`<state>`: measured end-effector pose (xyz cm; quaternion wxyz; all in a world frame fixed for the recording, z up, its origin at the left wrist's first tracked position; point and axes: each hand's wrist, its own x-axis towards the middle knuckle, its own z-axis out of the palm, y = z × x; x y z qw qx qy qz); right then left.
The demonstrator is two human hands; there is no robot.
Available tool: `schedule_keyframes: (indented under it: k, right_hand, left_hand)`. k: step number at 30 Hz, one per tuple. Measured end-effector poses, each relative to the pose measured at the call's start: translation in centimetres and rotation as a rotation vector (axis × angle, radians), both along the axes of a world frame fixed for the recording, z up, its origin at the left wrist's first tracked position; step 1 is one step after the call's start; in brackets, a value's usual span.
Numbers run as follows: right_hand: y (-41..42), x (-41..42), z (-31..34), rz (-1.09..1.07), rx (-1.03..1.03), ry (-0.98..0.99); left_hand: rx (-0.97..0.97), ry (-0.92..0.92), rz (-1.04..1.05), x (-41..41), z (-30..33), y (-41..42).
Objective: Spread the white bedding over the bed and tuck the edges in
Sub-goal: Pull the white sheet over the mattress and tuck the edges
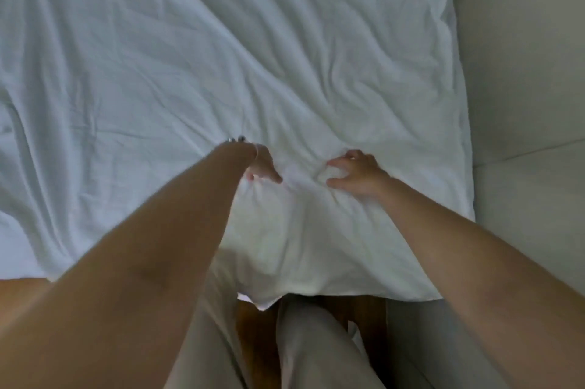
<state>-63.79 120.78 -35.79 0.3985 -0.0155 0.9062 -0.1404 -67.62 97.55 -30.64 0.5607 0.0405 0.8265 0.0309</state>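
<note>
The white bedding (221, 56) lies wrinkled across the whole bed and hangs over the near edge in front of me. Both my arms reach out over it. My left hand (262, 165), with a bracelet at the wrist, presses down on the fabric with its fingers curled into a fold. A little to the right, my right hand (354, 171) has its fingers and thumb bent like a claw around a small bunched ridge of the bedding. The two hands sit close together, with a puckered crease between them.
A pale wall or padded panel (522, 72) runs along the bed's right side. My legs in light trousers (316, 347) stand against the near edge, with dark wooden floor (253, 335) between them. The bedding's lower corner (262, 304) dangles there.
</note>
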Motion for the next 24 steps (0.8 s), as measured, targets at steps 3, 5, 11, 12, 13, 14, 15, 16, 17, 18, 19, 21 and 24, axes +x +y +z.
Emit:
schedule_keyframes:
  k: [3,5,11,12,13,14,15,16,17,18,19,21,24]
  right_hand:
    - [1.2,-4.9,2.9,-0.118,-0.138,-0.195]
    - [2.3,-7.5,4.2,-0.282,-0.186,-0.109]
    - [5.9,-13.9,6.3,-0.63,-0.276,0.051]
    - [6.5,-15.2,6.4,-0.659,-0.263,0.03]
    - [7.1,-16.5,6.3,-0.697,-0.25,0.011]
    - [7.8,-17.9,5.9,-0.736,-0.242,-0.003]
    - [8.5,-19.8,5.4,-0.766,-0.234,-0.013]
    - [9.2,-22.1,5.0,-0.795,-0.228,-0.017]
    - [9.9,-24.5,4.3,-0.835,-0.223,-0.004]
    - [10.6,-27.0,3.8,-0.861,-0.205,0.031]
    - [11.3,-29.5,3.2,-0.875,-0.181,0.078]
    - [12.5,-34.2,1.8,-0.897,-0.139,0.212]
    - [14.1,-40.9,0.0,-0.882,-0.086,0.392]
  left_hand:
    - [0.093,0.187,0.119,-8.0,3.0,2.1]
    - [0.131,0.449,0.082,-12.3,4.7,4.2]
    - [0.291,0.327,0.053,-20.2,2.9,10.1]
    - [0.335,0.311,0.09,-21.7,2.0,11.3]
    - [0.373,0.308,0.092,-23.2,1.1,12.6]
    - [0.395,0.306,0.067,-24.6,0.4,13.9]
    - [0.404,0.305,0.028,-26.3,-0.3,15.4]
    - [0.412,0.309,-0.008,-28.1,-1.0,16.7]
    - [0.433,0.315,-0.033,-30.0,-1.8,17.9]
    - [0.463,0.326,-0.05,-32.1,-2.6,19.0]
    - [0.499,0.343,-0.065,-34.3,-3.5,20.2]
    - [0.555,0.391,-0.104,-39.2,-5.0,22.4]
    - [0.599,0.528,-0.133,-46.9,-6.6,25.2]
